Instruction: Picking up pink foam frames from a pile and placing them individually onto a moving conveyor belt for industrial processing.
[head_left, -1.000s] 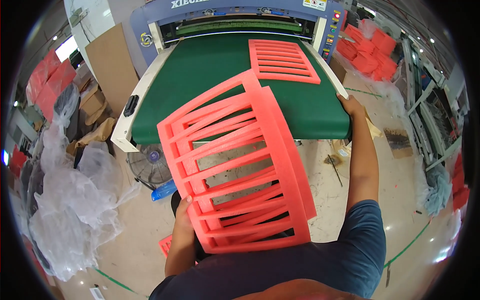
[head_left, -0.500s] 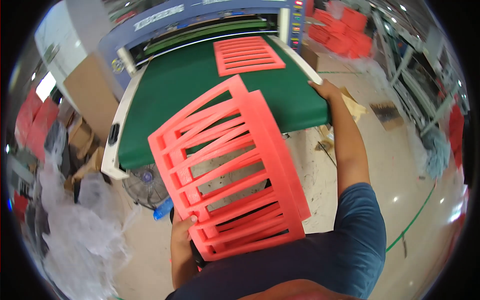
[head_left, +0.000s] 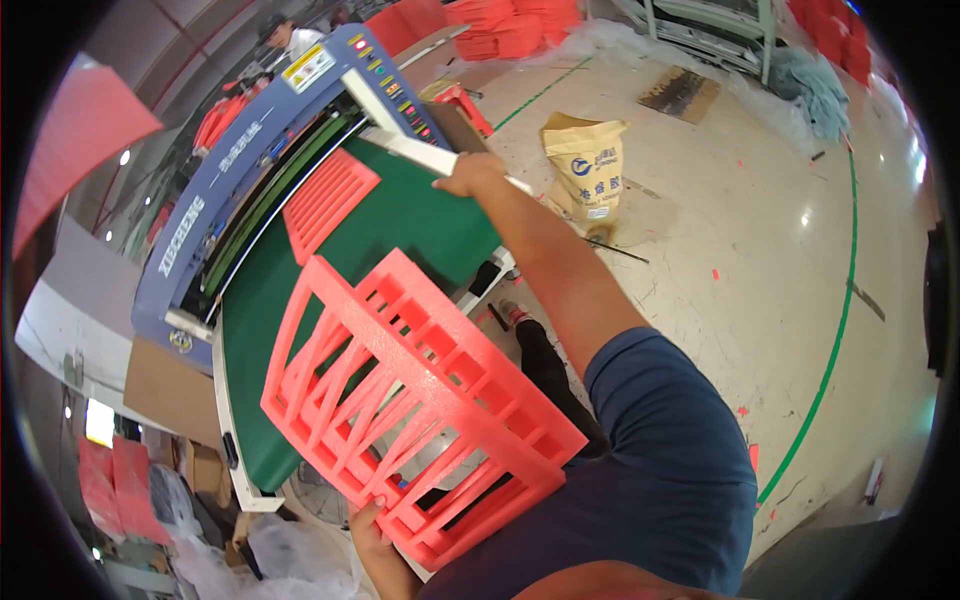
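My left hand (head_left: 371,526) is closed on the lower edge of pink slotted foam frames (head_left: 415,365), several layers held tilted in front of my body. Their slats bow and the layers spread apart. Part of the left hand is behind the foam. At the far right of the machine's belt, my right hand (head_left: 472,174) grips the end of the white side rail (head_left: 415,150), arm stretched out. Another pink slotted foam frame (head_left: 328,205) lies flat on the green conveyor belt (head_left: 400,225), near the machine's opening.
The blue-grey machine (head_left: 240,165) with a button panel spans the belt's far end. A paper sack (head_left: 583,165) stands on the floor at right. Pink foam stacks (head_left: 510,25) and another person (head_left: 292,38) are farther back. Clear plastic sheeting (head_left: 300,550) lies at lower left.
My view has turned right and tilted, so the machine now slants at left. The held foam frames have turned, showing their edges and layers more. My right hand stays on the rail.
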